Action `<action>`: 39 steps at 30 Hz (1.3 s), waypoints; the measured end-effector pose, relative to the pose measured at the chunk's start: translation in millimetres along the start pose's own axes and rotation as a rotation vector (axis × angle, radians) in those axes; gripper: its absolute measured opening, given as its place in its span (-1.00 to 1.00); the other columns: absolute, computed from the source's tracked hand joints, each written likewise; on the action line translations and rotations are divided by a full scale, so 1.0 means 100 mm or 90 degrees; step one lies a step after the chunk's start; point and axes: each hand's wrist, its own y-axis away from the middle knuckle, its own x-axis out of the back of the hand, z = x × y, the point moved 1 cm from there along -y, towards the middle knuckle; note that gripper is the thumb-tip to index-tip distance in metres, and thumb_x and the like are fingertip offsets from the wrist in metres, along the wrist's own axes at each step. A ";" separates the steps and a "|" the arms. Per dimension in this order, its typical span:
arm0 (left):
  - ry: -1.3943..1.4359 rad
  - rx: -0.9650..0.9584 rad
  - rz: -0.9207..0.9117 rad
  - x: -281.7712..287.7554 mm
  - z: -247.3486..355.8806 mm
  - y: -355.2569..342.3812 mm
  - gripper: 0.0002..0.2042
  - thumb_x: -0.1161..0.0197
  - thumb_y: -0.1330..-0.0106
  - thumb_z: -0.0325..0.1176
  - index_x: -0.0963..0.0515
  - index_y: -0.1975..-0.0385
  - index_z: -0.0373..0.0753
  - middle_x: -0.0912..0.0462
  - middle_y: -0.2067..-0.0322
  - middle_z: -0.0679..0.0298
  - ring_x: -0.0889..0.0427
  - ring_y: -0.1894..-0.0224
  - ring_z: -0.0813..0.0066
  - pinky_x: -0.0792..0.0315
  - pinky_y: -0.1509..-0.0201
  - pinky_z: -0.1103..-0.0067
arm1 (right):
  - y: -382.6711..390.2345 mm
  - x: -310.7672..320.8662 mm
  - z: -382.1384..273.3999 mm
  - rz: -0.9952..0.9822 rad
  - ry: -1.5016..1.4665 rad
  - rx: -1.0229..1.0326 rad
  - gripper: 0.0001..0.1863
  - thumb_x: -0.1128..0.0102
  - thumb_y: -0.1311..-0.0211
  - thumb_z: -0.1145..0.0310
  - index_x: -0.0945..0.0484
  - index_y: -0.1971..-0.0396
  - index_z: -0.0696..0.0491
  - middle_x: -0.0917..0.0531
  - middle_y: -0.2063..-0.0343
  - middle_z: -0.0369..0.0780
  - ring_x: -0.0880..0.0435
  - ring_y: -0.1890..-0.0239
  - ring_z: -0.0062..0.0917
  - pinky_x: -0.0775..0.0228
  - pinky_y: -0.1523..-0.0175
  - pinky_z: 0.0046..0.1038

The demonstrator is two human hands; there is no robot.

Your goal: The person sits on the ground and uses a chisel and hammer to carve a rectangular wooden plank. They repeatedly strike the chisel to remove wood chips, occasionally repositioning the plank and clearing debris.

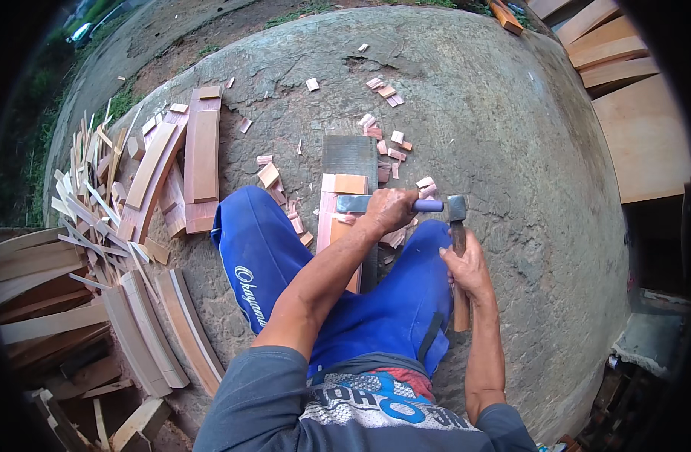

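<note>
My left hand [393, 209] is closed around a chisel [354, 203] with a wide flat metal blade and a purple handle. The blade lies crosswise over a pinkish piece of wood [328, 215] between my knees, just below a raised tan block [351, 184] on it. In my right hand [470, 265] is a hammer [457, 209], gripped by its wooden handle. The hammer's head stands close to the end of the chisel handle; a touch cannot be made out. Under the workpiece lies a weathered grey board [349, 154], and my arm hides part of the wood.
Small wood chips [394, 154] are scattered around the board. Curved wooden pieces [202, 158] and a heap of thin offcuts [97, 196] lie at left, with more curved strips [187, 324] below. Stacked timber [643, 135] stands at far right. The rough stone ground [534, 188] slopes away.
</note>
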 end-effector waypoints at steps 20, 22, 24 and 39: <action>0.929 0.111 0.243 1.21 0.86 -0.28 -0.57 -0.24 -0.53 0.09 -0.62 0.20 -0.23 -0.58 0.40 0.37 -0.51 0.35 0.64 -0.44 0.28 0.59 | -0.46 -0.43 -0.64 -0.157 -0.388 0.252 -0.44 -0.42 -0.24 0.46 -0.41 -0.21 0.15 -0.63 0.20 -0.29 -0.62 0.17 -0.64 -0.51 0.06 -0.50; 0.638 0.092 0.258 1.20 0.41 -0.14 -0.51 -0.18 -0.55 0.12 -0.62 0.01 -0.28 -0.64 0.21 0.14 -0.63 0.11 0.37 -0.53 0.05 0.42 | -0.64 -0.62 -0.48 -0.156 -0.429 0.196 -0.55 -0.40 -0.27 0.45 -0.43 -0.09 0.14 -0.63 0.26 -0.30 -0.61 0.28 -0.65 -0.50 0.15 -0.54; 0.241 0.138 0.124 1.17 -0.11 0.16 -0.51 -0.22 -0.51 0.06 -0.58 -0.12 -0.28 -0.64 0.06 -0.06 -0.66 -0.08 0.05 -0.55 -0.13 0.26 | -0.84 -0.86 -0.31 -0.122 -0.519 0.162 -0.61 -0.39 -0.28 0.43 -0.46 -0.03 0.12 -0.63 0.28 -0.32 -0.60 0.33 -0.67 -0.49 0.21 -0.56; 0.637 0.379 0.308 0.90 -0.84 0.72 -0.67 -0.27 -0.49 -0.40 -0.57 -0.15 -0.45 -0.68 0.19 0.29 -0.57 0.27 0.66 -0.55 0.23 0.58 | -1.51 -1.25 0.73 0.015 -0.492 0.016 -0.71 -0.42 -0.17 0.33 -0.52 0.20 0.09 -0.65 0.42 -0.25 -0.62 0.48 -0.51 -0.50 0.34 -0.37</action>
